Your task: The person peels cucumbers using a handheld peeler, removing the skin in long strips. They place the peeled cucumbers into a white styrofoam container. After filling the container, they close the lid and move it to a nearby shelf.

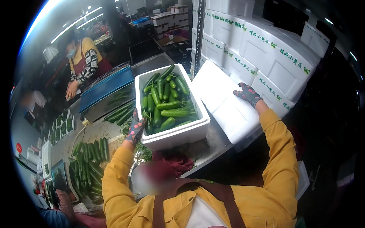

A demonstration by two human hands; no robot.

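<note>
A white foam box (174, 141) full of small green cucumbers (168, 105) stands on the metal worktable (212, 142) before me. My left hand (135, 128), in a dark glove with red flowers, grips the box's near left corner, thumb at the rim. To the right leans a tilted white foam panel (225, 102), which looks like a lid; a recessed area shows on its lower part. My right hand (248, 93), gloved alike, has hold of its right edge, with the fingers partly hidden behind it.
Stacked white foam boxes (273, 54) bearing green writing rise behind the panel, beside a perforated metal post (198, 37). Loose cucumbers (88, 168) cover the table's left. A dark red cloth (178, 164) lies at the near edge. Co-workers stand across (88, 57) and at lower left (65, 203).
</note>
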